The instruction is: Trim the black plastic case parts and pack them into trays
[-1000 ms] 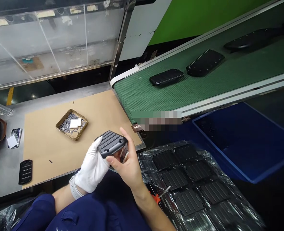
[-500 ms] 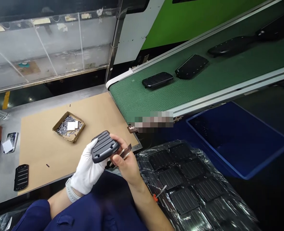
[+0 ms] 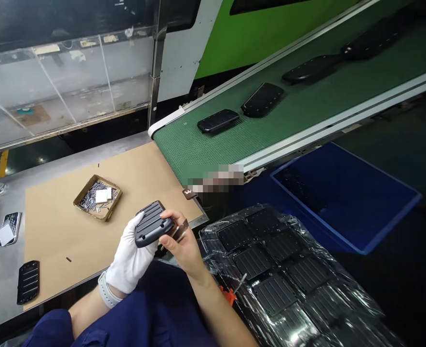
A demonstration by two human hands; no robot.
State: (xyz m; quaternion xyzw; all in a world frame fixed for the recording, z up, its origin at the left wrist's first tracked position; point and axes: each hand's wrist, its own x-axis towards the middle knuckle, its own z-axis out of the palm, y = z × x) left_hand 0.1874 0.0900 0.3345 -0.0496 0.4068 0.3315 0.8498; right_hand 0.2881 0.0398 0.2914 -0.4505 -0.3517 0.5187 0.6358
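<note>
My left hand (image 3: 131, 258), in a white glove, grips a black ribbed plastic casing (image 3: 151, 227) from the left and below. Screw holes show along the casing's near edge. My right hand (image 3: 184, 248) is bare; its thumb and forefinger close on the casing's right end. A thin, blade-like tool (image 3: 181, 230) sticks out between that hand's fingers, and its handle is mostly hidden. Beyond the hands, on the brown board (image 3: 140, 173), stands a shallow cardboard tray (image 3: 76, 202) with many small dark metal pieces and white blocks.
A green conveyor belt (image 3: 213, 152) carries several black casings (image 3: 218, 120) at the upper right. Below it are a blue crate (image 3: 346, 202) and plastic-wrapped ribbed parts (image 3: 276, 294), with an orange-handled tool (image 3: 229, 295). A ribbed black part (image 3: 28, 282) and phone (image 3: 13, 226) lie left.
The whole view has shifted, so most things sit further left in the picture. Both hands keep hold of the casing, which has barely turned.
</note>
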